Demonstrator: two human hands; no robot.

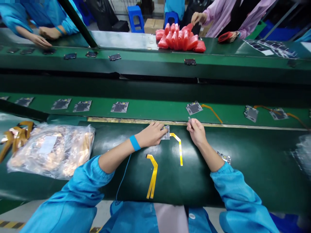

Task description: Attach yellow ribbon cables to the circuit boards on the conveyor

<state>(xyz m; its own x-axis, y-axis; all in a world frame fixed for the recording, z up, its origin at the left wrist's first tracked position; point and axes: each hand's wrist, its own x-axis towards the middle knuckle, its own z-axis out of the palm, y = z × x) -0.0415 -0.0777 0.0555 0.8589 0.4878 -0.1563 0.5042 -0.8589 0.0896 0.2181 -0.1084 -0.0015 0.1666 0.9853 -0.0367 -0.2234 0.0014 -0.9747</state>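
My left hand (152, 134), with a blue band round its wrist, grips a small circuit board (166, 136) at its left side, on the green work surface. From the board's right edge runs a yellow flex cable (180, 147), bent downward. My right hand (197, 132) is closed in a pinch near the belt's edge; a small greyish tip shows at its fingers, too small to name. Nearer to me lie yellow flex cables (153, 171), partly overlapping. Another circuit board (225, 158) is partly hidden behind my right forearm.
Circuit boards (120, 107) lie along the green belt (155, 111); some at right carry flex cables (212, 111). A clear bag (53, 150) and loose orange-brown flex strips (18, 137) sit at left. Across the line, two people work near red bundles (179, 38).
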